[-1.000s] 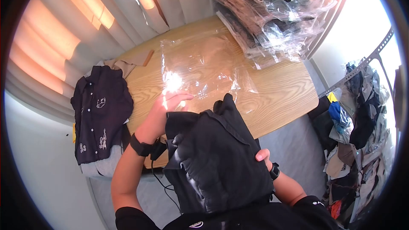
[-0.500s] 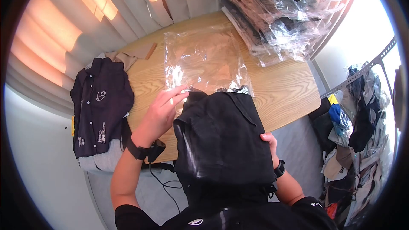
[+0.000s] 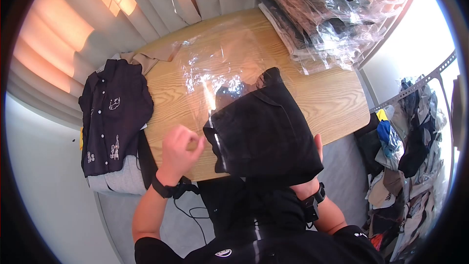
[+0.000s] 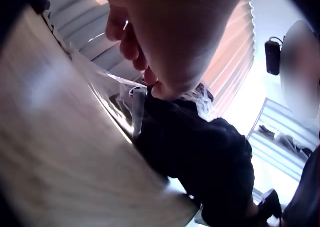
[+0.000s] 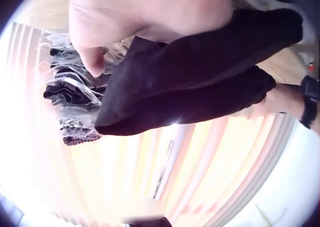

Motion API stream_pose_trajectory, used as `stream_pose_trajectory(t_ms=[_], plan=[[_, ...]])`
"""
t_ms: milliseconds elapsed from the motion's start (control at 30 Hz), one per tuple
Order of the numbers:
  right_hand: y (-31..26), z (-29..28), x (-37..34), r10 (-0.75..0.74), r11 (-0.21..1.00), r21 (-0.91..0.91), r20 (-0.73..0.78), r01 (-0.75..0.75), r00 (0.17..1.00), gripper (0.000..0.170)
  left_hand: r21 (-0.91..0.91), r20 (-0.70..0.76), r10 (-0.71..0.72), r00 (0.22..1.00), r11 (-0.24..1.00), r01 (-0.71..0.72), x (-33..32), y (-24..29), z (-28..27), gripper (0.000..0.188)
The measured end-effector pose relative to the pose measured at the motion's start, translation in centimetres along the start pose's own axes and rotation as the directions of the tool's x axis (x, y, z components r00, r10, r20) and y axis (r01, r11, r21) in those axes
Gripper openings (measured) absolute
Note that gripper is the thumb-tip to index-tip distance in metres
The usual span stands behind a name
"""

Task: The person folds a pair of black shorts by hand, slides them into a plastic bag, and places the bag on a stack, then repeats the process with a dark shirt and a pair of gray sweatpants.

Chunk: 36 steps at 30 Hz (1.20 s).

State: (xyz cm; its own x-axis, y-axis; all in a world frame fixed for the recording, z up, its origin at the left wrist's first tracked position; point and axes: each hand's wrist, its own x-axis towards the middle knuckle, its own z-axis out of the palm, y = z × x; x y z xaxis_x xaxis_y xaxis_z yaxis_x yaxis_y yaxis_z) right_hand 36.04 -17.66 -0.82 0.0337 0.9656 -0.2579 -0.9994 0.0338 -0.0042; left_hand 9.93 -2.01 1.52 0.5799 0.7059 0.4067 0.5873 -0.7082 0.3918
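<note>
A folded black garment lies tilted over the near edge of the table, its far end overlapping a clear plastic bag. Parts of its far corners show through the film. At the near right corner my right hand grips the garment, thumb up along its side and fingers hidden underneath. Just left of the garment is my left hand, its fingers loosely curled with nothing visible in them. In the left wrist view those fingers hang close over the garment and the bag's edge.
A dark button-up shirt with white prints lies at the table's left, over grey cloth. Clothes in plastic bags are stacked at the back right. More clothes pile up beside a metal frame on the right.
The garment has moved forward and down from my body onto the table edge, its far end now over the bag. My left hand has drawn back from the bag toward me, fingers curling.
</note>
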Motion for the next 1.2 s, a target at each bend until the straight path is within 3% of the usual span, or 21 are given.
stream_pose_trajectory(t_ms=[33, 67, 100, 133, 167, 200, 233, 367, 500, 600, 667, 767, 800, 833, 933, 967, 1033, 1100, 1167, 1200], plan=[[-0.1, -0.7, 0.2, -0.001, 1.0, 0.0, -0.002, 0.001, 1.0, 0.065, 0.037, 0.167, -0.007, 0.986, 0.999, 0.001, -0.7, 0.0, 0.0, 0.02], [-0.3, -1.3, 0.4, 0.031, 0.998, 0.047, 0.157, -0.038, 0.987, 0.063, 0.036, 0.171, -0.006, 0.985, 0.999, 0.0, -1.2, 0.1, 0.1, 0.02], [-0.4, -2.1, 0.6, 0.054, 0.993, 0.086, 0.313, -0.085, 0.948, 0.062, 0.035, 0.314, 0.074, 0.947, 0.995, -0.09, -1.5, 0.4, 0.2, 0.019], [-0.4, -3.4, 0.7, 0.056, 0.993, 0.085, 0.31, -0.086, 0.949, 0.062, 0.022, 0.448, 0.148, 0.882, 0.984, -0.176, -1.8, 0.7, 0.4, 0.019], [-0.4, -5.0, 0.7, -0.12, 0.892, -0.4, 0.241, 0.211, 0.963, 0.06, 0.023, 0.447, 0.142, 0.883, 0.985, -0.17, -2.0, 1.4, 0.8, 0.019], [-0.4, -5.5, 0.8, -0.298, 0.492, -0.779, 0.27, 0.39, 0.916, 0.059, -0.117, 0.393, 0.228, 0.891, 0.973, -0.198, -2.1, 2.4, 1.4, 0.023], [-0.4, -5.6, 1.0, -0.289, 0.491, -0.78, 0.273, 0.387, 0.917, 0.059, -0.251, 0.325, 0.306, 0.895, 0.94, -0.23, -2.0, 3.3, 2.0, 0.028], [-0.2, -4.5, 1.1, -0.219, 0.791, -0.549, 0.158, 0.27, 0.963, 0.058, -0.261, 0.219, 0.407, 0.887, 0.9, -0.349, -1.2, 5.5, 3.4, 0.038], [-0.4, -2.7, 1.0, -0.112, 0.964, -0.235, 0.071, 0.126, 0.991, 0.058, -0.283, 0.358, 0.245, 0.901, 0.948, -0.145, -1.6, 5.6, 5.8, 0.043], [-0.3, -1.6, 0.5, -0.02, 0.999, 0.04, 0.023, 0.019, 1.0, 0.058, -0.328, 0.43, 0.151, 0.89, 0.945, -0.002, -1.4, 6.3, 5.9, 0.048], [-0.2, -0.7, 0.0, -0.109, 0.994, 0.022, -0.035, 0.109, 0.993, 0.058, -0.367, 0.459, 0.117, 0.881, 0.928, 0.067, -1.4, 6.6, 6.2, 0.05], [0.5, 0.0, -1.1, -0.279, 0.96, -0.029, -0.086, 0.277, 0.956, 0.06, -0.359, 0.357, 0.132, 0.925, 0.933, 0.005, -2.8, 7.1, 7.6, 0.056], [0.7, 0.2, -1.4, -0.358, 0.933, -0.061, -0.076, 0.354, 0.931, 0.062, -0.323, 0.264, 0.156, 0.952, 0.944, -0.065, -2.7, 7.8, 7.9, 0.057], [0.8, 0.5, -1.9, -0.355, 0.934, -0.06, -0.078, 0.352, 0.931, 0.062, -0.279, 0.17, 0.183, 0.968, 0.951, -0.131, -2.8, 8.3, 8.1, 0.059], [1.0, 0.5, -3.1, -0.304, 0.953, -0.047, -0.151, 0.301, 0.941, 0.065, -0.369, 0.095, 0.144, 0.985, 0.924, -0.099, -2.0, 9.3, 7.4, 0.057], [1.1, 0.4, -3.3, -0.298, 0.946, -0.154, -0.072, 0.284, 0.952, 0.064, -0.401, 0.062, 0.136, 0.989, 0.911, -0.1, -1.6, 9.7, 7.1, 0.057], [1.0, 0.5, -3.5, -0.283, 0.926, -0.259, 0.005, 0.275, 0.959, 0.064, -0.496, 0.108, 0.128, 0.986, 0.866, -0.059, -1.9, 9.6, 7.7, 0.055], [0.4, 1.3, -3.2, -0.129, 0.888, -0.459, -0.212, 0.017, 0.969, 0.056, -0.583, 0.152, 0.124, 0.981, 0.812, -0.012, -1.9, 9.7, 7.7, 0.054], [-0.8, 1.0, -2.2, -0.122, 0.902, -0.431, -0.27, -0.007, 0.955, 0.05, -0.582, 0.478, 0.059, 0.877, 0.768, 0.266, -1.3, 9.8, 7.3, 0.043], [-1.3, 1.0, -1.9, -0.112, 0.916, -0.4, -0.327, -0.03, 0.939, 0.044, -0.581, 0.478, 0.059, 0.877, 0.77, 0.265, -1.0, 9.7, 7.3, 0.043]])
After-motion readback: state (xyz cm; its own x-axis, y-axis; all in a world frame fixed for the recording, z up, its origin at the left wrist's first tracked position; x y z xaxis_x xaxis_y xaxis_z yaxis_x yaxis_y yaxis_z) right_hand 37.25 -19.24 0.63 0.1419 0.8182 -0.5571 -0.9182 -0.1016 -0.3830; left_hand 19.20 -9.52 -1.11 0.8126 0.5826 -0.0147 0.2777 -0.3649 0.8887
